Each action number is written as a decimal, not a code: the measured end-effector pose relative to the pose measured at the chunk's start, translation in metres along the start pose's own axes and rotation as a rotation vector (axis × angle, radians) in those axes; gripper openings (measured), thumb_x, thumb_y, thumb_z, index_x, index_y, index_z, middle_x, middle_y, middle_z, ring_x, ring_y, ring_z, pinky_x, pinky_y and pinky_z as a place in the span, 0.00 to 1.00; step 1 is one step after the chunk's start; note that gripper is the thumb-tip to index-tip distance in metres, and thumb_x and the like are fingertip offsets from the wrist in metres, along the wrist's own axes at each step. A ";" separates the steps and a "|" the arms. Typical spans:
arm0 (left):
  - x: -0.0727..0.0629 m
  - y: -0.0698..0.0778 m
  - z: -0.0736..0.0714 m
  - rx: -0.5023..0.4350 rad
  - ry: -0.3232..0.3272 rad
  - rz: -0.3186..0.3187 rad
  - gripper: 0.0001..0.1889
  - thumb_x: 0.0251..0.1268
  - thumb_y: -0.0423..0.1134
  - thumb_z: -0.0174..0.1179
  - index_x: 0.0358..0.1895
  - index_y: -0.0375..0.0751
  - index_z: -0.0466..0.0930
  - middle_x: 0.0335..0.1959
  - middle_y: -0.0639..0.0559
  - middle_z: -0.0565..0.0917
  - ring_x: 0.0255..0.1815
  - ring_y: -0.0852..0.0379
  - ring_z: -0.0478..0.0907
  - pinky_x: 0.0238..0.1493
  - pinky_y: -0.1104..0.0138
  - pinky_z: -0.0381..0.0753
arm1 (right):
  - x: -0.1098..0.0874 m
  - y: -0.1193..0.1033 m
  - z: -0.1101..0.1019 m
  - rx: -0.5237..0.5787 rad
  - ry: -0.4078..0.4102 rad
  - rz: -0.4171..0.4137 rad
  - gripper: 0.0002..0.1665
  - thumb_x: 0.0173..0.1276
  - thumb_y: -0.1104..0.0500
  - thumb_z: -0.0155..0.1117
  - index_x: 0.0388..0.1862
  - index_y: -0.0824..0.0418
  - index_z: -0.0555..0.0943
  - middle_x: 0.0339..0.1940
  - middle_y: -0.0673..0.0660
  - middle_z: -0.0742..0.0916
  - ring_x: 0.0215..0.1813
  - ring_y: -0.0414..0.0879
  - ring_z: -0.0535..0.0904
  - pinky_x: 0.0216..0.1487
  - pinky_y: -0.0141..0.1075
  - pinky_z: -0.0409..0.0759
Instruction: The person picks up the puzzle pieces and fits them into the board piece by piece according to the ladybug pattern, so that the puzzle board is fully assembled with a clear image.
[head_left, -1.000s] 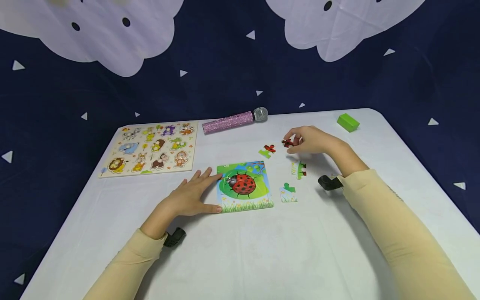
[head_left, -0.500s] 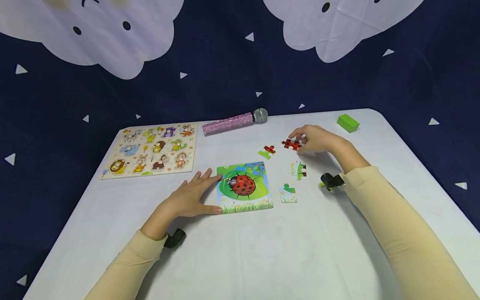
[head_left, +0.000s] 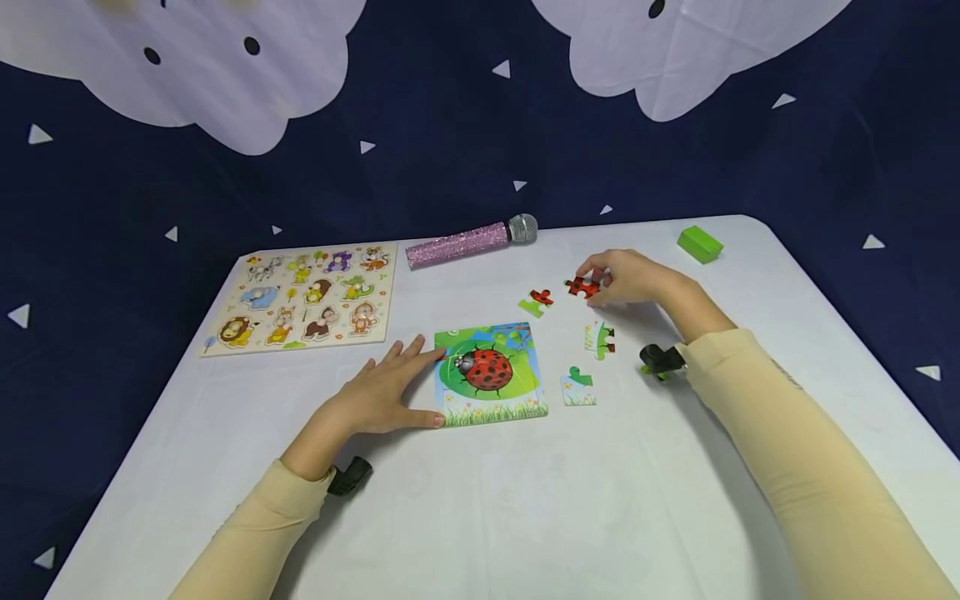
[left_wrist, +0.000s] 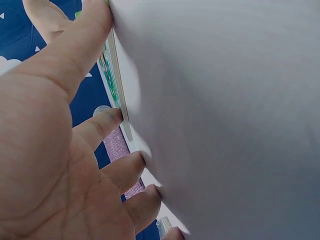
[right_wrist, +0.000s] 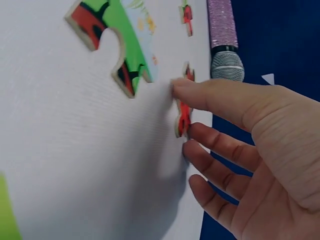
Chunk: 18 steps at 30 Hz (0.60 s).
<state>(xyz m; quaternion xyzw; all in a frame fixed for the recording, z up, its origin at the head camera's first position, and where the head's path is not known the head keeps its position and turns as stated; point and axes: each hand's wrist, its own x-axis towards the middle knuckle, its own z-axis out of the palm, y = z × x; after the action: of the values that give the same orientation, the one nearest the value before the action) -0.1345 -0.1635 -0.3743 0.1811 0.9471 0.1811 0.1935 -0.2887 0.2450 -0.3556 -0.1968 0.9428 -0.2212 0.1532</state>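
A square ladybug puzzle board (head_left: 487,373) lies flat near the middle of the table. Spread out at its left side is my left hand (head_left: 386,390), with thumb and index fingertip right at the board's edge. Farther back, my right hand (head_left: 630,277) has thumb and fingers on either side of a red-and-black jigsaw piece (head_left: 581,287); in the right wrist view the thumb lies against this red piece (right_wrist: 183,112). Three other loose jigsaw pieces lie nearby: a red-and-green one (head_left: 536,302), a green-and-white one (head_left: 599,340) and a flowered corner one (head_left: 577,387).
A wooden animal peg puzzle (head_left: 303,296) lies at the back left. Behind the ladybug board is a glittery pink microphone (head_left: 471,242), and a green block (head_left: 700,243) sits at the back right. Under the right wrist camera (head_left: 662,358) a bit of green shows.
My right hand has shifted slightly right, and the red-and-black piece has turned, so more of its face shows. My left hand stays at the board's edge.
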 end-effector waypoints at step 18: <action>0.000 -0.002 0.000 0.010 0.004 0.007 0.54 0.65 0.64 0.73 0.89 0.57 0.53 0.91 0.39 0.45 0.90 0.29 0.41 0.83 0.25 0.44 | -0.001 0.006 -0.003 -0.008 0.091 0.085 0.25 0.69 0.64 0.70 0.65 0.64 0.83 0.55 0.68 0.85 0.50 0.58 0.79 0.49 0.49 0.79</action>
<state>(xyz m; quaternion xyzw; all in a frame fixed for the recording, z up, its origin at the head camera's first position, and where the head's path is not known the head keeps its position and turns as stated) -0.1349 -0.1654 -0.3757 0.1848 0.9477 0.1775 0.1901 -0.2912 0.2516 -0.3558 -0.1468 0.9572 -0.2195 0.1185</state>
